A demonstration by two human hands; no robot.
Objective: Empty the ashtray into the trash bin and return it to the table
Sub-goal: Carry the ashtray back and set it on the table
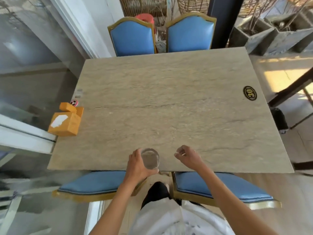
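Now | ashtray (pixel 150 158) gripped in left hand (pixel 137 165) | above table (pixel 169 99) near edge

Restaurant or café: numbered badge "30" (pixel 250 93) on stone table (pixel 169 102), matching blue chairs (pixel 133 39), tissue box (pixel 65 122).

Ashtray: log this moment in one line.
left hand: holds ashtray | ashtray: near table edge | right hand: free

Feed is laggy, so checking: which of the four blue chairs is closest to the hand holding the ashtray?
The near-left chair, tucked under the table edge beside the left hand gripping the ashtray. The others stand farther off.
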